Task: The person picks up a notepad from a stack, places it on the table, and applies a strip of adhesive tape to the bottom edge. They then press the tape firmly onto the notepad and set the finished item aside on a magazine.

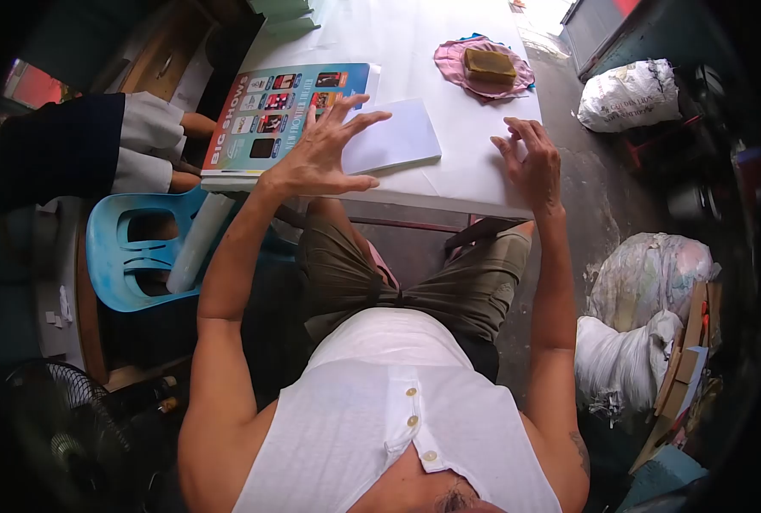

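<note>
Fingers spread wide, my left hand (329, 154) hovers over the left edge of a pad of white paper (402, 137) near the front of a white table (414, 51). Under and beside that hand lies a printed sheet (256, 107) with "BIG SHOWS" lettering and small pictures. My right hand (531, 162) is at the table's right edge, its fingers bent and thumb apart, holding nothing. Beyond it, a yellow-brown block (489, 66) rests on a pink cloth (453, 61).
A blue plastic chair (102, 248) stands at the left, near a person in a dark top and light shorts (145, 128). White sacks (630, 96) and a stuffed plastic bag (649, 278) line the right side. A fan (68, 419) is at lower left.
</note>
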The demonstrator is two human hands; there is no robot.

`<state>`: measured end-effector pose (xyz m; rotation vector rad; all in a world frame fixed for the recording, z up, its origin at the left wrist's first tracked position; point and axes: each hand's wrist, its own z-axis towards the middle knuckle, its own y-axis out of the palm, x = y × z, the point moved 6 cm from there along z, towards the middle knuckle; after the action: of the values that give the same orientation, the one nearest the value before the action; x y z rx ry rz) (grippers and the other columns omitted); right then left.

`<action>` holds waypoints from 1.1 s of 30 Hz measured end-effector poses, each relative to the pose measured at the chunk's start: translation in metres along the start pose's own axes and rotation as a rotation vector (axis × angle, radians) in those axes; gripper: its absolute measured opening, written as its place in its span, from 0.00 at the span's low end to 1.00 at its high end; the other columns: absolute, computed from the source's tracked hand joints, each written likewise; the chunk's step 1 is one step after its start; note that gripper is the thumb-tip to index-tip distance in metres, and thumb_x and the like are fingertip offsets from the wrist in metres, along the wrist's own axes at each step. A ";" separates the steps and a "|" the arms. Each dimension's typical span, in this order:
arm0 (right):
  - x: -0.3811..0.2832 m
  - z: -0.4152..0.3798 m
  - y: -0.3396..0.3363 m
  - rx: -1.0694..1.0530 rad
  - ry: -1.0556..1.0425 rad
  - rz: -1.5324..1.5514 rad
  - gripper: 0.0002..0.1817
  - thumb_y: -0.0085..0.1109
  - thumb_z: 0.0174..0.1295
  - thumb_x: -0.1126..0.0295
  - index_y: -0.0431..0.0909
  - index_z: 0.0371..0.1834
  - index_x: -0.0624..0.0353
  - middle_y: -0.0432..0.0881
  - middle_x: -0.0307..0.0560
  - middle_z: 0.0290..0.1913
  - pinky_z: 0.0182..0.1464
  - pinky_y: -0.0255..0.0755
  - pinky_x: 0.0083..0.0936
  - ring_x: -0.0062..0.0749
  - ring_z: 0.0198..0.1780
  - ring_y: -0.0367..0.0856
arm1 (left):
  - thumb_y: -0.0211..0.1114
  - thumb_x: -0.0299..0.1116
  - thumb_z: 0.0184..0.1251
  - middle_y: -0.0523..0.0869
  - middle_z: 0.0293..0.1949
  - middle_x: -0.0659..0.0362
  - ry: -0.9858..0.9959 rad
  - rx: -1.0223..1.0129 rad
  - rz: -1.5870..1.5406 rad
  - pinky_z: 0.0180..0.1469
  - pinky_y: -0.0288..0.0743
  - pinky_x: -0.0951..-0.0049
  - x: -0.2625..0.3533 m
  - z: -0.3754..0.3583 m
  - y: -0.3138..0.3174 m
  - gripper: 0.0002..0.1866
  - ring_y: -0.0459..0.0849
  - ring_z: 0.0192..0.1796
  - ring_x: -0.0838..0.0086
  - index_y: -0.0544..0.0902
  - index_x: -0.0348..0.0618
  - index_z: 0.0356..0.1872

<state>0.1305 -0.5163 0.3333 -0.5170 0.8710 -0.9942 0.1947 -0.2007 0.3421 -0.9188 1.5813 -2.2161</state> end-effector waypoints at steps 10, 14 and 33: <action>-0.043 -0.035 -0.017 0.049 0.029 0.099 0.16 0.76 0.61 0.69 0.86 0.51 0.59 0.87 0.49 0.47 0.50 0.83 0.35 0.39 0.47 0.88 | 0.79 0.56 0.48 0.77 0.64 0.45 0.011 -0.019 -0.038 0.74 0.66 0.47 0.026 0.038 0.028 0.46 0.73 0.68 0.47 0.75 0.56 0.72; -0.049 -0.048 -0.028 0.073 0.040 0.061 0.16 0.75 0.61 0.69 0.86 0.51 0.57 0.86 0.50 0.49 0.51 0.83 0.35 0.40 0.47 0.88 | 0.80 0.58 0.47 0.77 0.65 0.47 0.168 -0.050 -0.135 0.73 0.68 0.48 0.058 0.066 0.047 0.45 0.73 0.69 0.49 0.79 0.54 0.69; -0.088 -0.059 -0.039 0.130 -0.146 0.014 0.18 0.77 0.57 0.68 0.85 0.50 0.59 0.85 0.47 0.49 0.50 0.79 0.39 0.46 0.49 0.84 | 0.78 0.48 0.61 0.84 0.61 0.51 0.182 0.062 -0.637 0.73 0.70 0.56 0.036 0.084 0.044 0.26 0.80 0.67 0.60 0.88 0.44 0.55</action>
<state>0.0392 -0.4567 0.3618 -0.4660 0.6743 -0.9807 0.2142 -0.2992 0.3310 -1.3865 1.4129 -2.8203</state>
